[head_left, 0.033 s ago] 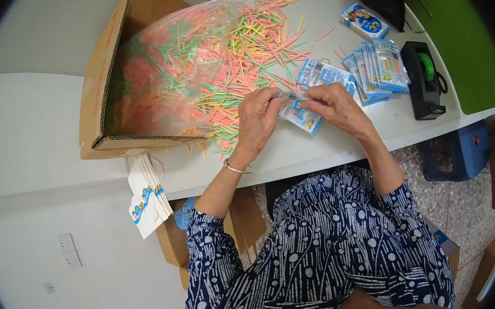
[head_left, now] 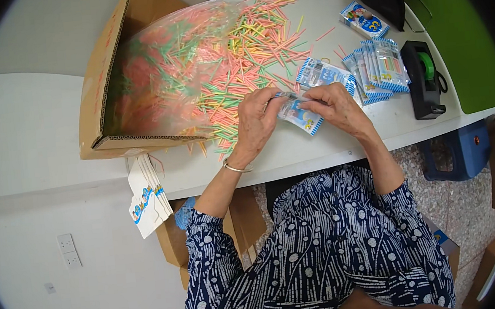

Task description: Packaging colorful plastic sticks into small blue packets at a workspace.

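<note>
Between my two hands is a small blue-and-white plastic packet (head_left: pixel 302 119), held at its upper edge above the table. My left hand (head_left: pixel 257 118) pinches the packet's left side, thumb against the fingers. On the other side, my right hand (head_left: pixel 338 107) pinches it with thumb and curled fingers. Just behind my right hand lies another blue-and-white packet (head_left: pixel 318 73), flat on the table. Further right, a fanned stack of filled packets (head_left: pixel 390 63) shows coloured sticks through clear windows. A heap of thin pink, green and yellow sticks (head_left: pixel 249 53) spreads behind my left hand.
A cardboard box (head_left: pixel 98 91) on its side, with a clear plastic bag (head_left: pixel 162 73) of sticks, fills the left. A black tape dispenser (head_left: pixel 422 84) stands right, beside a green panel (head_left: pixel 469 44). White printed cards (head_left: pixel 149 197) hang at the table's front edge. A blue stool (head_left: pixel 459 155) is below.
</note>
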The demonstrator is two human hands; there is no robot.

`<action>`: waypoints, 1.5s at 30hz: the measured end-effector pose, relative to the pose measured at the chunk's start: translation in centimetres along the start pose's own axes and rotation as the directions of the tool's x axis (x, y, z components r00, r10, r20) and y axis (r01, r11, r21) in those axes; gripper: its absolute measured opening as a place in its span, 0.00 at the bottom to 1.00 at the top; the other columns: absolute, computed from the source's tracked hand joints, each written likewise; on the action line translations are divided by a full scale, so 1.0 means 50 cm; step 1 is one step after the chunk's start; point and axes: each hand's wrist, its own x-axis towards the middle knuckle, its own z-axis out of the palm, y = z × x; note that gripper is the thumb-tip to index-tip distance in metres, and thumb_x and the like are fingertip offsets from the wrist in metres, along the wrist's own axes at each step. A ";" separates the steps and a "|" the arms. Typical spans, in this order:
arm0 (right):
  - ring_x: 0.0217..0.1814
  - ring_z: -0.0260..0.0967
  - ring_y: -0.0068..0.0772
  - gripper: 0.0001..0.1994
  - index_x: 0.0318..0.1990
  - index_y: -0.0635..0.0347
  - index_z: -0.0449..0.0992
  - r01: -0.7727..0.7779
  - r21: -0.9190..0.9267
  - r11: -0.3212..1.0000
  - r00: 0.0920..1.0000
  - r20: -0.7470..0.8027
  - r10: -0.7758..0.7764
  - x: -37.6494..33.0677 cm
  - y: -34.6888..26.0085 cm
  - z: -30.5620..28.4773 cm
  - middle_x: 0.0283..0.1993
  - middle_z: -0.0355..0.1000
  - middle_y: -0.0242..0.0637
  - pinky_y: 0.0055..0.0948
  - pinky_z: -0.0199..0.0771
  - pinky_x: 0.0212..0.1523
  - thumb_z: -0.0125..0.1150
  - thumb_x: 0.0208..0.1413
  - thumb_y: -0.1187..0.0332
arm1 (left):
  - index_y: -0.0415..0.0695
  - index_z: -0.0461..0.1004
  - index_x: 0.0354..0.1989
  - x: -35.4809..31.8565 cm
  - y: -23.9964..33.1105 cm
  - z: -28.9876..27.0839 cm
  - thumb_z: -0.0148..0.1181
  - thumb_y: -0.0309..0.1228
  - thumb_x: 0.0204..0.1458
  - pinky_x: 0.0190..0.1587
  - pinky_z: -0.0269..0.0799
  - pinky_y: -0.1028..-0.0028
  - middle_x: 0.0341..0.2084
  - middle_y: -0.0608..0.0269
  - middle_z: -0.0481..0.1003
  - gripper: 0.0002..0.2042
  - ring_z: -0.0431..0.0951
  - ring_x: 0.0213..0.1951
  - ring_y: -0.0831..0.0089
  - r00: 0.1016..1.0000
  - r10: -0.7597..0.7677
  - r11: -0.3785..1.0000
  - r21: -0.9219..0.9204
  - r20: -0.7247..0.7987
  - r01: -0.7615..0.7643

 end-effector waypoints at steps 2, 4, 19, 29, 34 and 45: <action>0.18 0.58 0.40 0.11 0.25 0.69 0.71 -0.101 0.023 0.995 0.991 0.090 0.098 0.001 -0.010 -0.005 0.16 0.62 0.47 0.36 0.57 0.23 0.60 0.51 0.68 | 0.35 0.76 0.34 0.001 0.002 -0.012 0.59 0.22 0.51 0.30 0.68 0.76 0.24 0.60 0.75 0.04 0.73 0.27 0.76 0.999 0.003 0.999 0.051 0.039 -0.005; 0.18 0.57 0.40 0.12 0.25 0.69 0.71 -0.109 0.008 0.994 0.989 0.102 0.107 0.001 -0.002 -0.007 0.16 0.61 0.47 0.35 0.56 0.23 0.60 0.51 0.68 | 0.35 0.76 0.34 0.004 0.002 -0.014 0.58 0.22 0.51 0.30 0.68 0.76 0.23 0.60 0.75 0.04 0.73 0.26 0.76 0.997 0.009 0.995 0.098 0.079 -0.017; 0.20 0.57 0.36 0.13 0.24 0.69 0.68 -0.042 -0.118 0.992 0.998 0.032 0.046 -0.005 0.029 -0.035 0.18 0.61 0.44 0.33 0.56 0.25 0.59 0.53 0.67 | 0.47 0.66 0.51 0.235 -0.079 0.022 0.65 0.33 0.37 0.57 0.56 0.53 0.54 0.57 0.64 0.28 0.59 0.59 0.53 0.771 0.294 0.541 0.566 0.565 -0.622; 0.19 0.52 0.31 0.15 0.22 0.69 0.66 -0.050 -0.073 0.996 0.997 0.061 0.054 0.004 0.059 -0.043 0.16 0.56 0.42 0.31 0.53 0.23 0.59 0.52 0.67 | 0.45 0.71 0.34 0.262 -0.126 0.082 0.62 0.29 0.38 0.48 0.63 0.64 0.33 0.63 0.72 0.12 0.70 0.43 0.65 0.642 0.471 0.439 0.471 0.604 -0.765; 0.20 0.48 0.20 0.16 0.21 0.67 0.65 -0.128 0.105 0.986 0.991 0.051 0.123 0.004 0.069 -0.053 0.15 0.53 0.32 0.27 0.48 0.22 0.58 0.54 0.65 | 0.42 0.71 0.35 0.224 -0.136 0.013 0.59 0.28 0.40 0.50 0.63 0.66 0.35 0.60 0.73 0.11 0.71 0.44 0.63 0.684 0.289 0.507 0.500 0.669 -0.703; 0.22 0.48 0.16 0.18 0.20 0.64 0.66 -0.224 0.163 0.961 0.974 0.064 0.216 0.007 0.065 -0.059 0.18 0.54 0.25 0.24 0.46 0.23 0.58 0.55 0.61 | 0.33 0.60 0.56 0.040 -0.064 -0.094 0.55 0.30 0.41 0.62 0.49 0.46 0.60 0.44 0.57 0.29 0.55 0.62 0.45 0.743 0.227 0.578 0.527 0.629 -0.623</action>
